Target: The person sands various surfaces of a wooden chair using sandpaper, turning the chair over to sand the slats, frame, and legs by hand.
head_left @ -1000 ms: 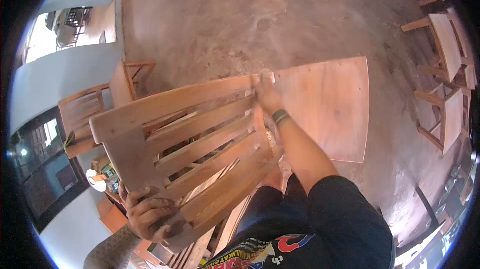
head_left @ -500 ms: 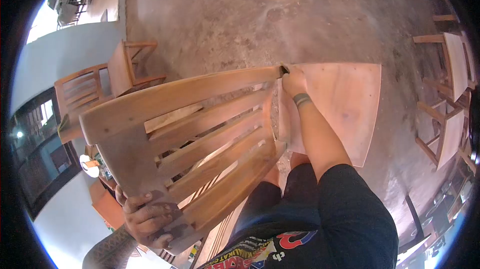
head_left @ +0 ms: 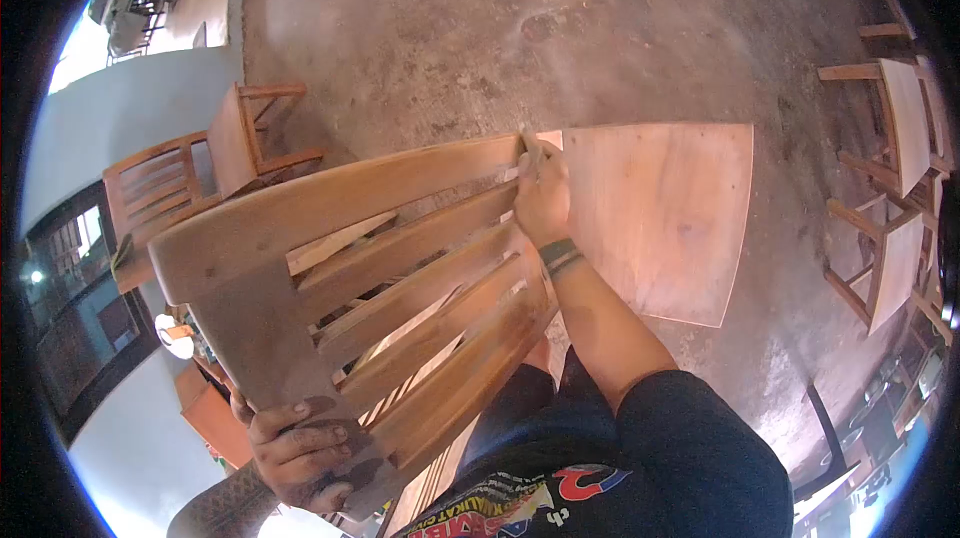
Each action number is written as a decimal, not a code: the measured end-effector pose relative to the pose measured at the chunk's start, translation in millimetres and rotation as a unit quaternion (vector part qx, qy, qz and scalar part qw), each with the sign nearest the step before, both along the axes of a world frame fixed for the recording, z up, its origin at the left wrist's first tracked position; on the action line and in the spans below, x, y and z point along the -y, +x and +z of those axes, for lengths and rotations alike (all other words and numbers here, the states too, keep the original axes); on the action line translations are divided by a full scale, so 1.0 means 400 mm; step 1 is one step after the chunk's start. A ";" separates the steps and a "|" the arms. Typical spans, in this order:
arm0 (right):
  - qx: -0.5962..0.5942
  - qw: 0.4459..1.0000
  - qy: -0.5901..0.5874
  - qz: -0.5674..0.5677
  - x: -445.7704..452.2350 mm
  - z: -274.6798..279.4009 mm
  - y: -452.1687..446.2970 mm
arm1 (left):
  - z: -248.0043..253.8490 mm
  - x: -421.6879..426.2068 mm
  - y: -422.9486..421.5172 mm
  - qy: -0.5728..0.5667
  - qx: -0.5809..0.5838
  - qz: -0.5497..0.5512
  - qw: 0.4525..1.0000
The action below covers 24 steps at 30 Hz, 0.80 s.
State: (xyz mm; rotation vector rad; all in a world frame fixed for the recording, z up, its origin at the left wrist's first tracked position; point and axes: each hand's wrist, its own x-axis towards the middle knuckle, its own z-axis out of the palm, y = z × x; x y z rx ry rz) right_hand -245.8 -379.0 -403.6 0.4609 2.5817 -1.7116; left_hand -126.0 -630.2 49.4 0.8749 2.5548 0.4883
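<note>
A bare wooden chair is in front of me, its slatted backrest (head_left: 400, 278) slanting across the middle and its flat seat (head_left: 665, 223) lying beyond to the right. My left hand (head_left: 300, 453) grips the broad top rail at the lower left, fingers curled over its face. My right hand (head_left: 543, 198) is closed at the far end of the backrest's upper side post, near the seat. A thin greyish sheet (head_left: 530, 145) shows at its fingertips against the post; its kind is unclear. The right palm is hidden.
Wooden chairs (head_left: 232, 143) stand by the wall at left. More chairs (head_left: 900, 128) are along the right edge. Stained concrete floor (head_left: 450, 28) stretches ahead. A dark bar (head_left: 825, 418) is at lower right, and a lit doorway (head_left: 190, 13) at upper left.
My right hand has slid left along the post, away from the seat, and its forearm has moved with it. My left hand keeps its hold on the top rail.
</note>
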 end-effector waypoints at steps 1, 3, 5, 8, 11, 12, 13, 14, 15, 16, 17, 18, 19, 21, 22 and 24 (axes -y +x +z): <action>-0.048 0.998 -0.050 -0.001 -0.010 0.052 0.007 | 0.003 0.003 0.007 0.000 0.004 0.003 1.000; 0.007 0.998 0.022 0.058 -0.052 0.032 -0.011 | 0.008 0.000 0.008 -0.004 0.003 0.001 1.000; 0.073 0.979 0.147 0.119 -0.063 -0.168 -0.055 | 0.016 -0.018 -0.006 -0.010 0.001 -0.008 1.000; 0.318 0.895 0.164 0.264 -0.124 -0.224 -0.124 | 0.003 -0.031 0.000 0.022 -0.025 0.013 0.999; -0.047 0.987 0.071 0.139 -0.118 -0.190 -0.021 | -0.002 -0.036 0.005 0.040 -0.034 0.010 0.999; -0.012 0.994 0.005 0.111 -0.104 -0.145 0.021 | 0.000 -0.034 0.012 0.042 -0.025 0.009 0.999; 0.026 0.994 -0.062 0.083 -0.076 -0.053 0.062 | 0.012 -0.028 0.012 0.037 0.005 0.006 0.999; 0.029 0.994 -0.080 0.066 -0.042 -0.012 0.120 | 0.019 -0.035 0.016 0.032 0.013 0.007 0.999; 0.037 0.993 -0.101 0.050 -0.017 0.028 0.200 | 0.026 -0.044 0.019 0.027 0.020 0.007 0.999; 0.104 0.985 -0.097 0.098 -0.010 0.052 0.320 | 0.030 -0.052 0.007 0.024 0.010 0.002 1.000; 0.160 0.973 -0.086 0.143 -0.015 0.049 0.405 | 0.027 -0.049 0.003 0.025 0.007 0.003 1.000; 0.166 0.969 -0.108 0.145 -0.024 0.053 0.446 | 0.025 -0.046 0.000 0.026 0.005 0.004 1.000; 0.171 0.965 -0.131 0.148 -0.036 0.052 0.477 | 0.023 -0.043 -0.003 0.027 0.002 0.006 1.000; 0.181 0.956 -0.175 0.150 -0.054 0.051 0.531 | 0.020 -0.034 0.010 0.021 0.006 0.018 1.000; 0.188 0.950 -0.197 0.152 -0.054 0.045 0.551 | 0.022 -0.033 0.015 0.019 0.011 0.022 1.000; 0.102 0.976 -0.082 0.173 0.023 -0.019 0.420 | 0.023 -0.044 -0.002 0.025 0.021 0.018 0.999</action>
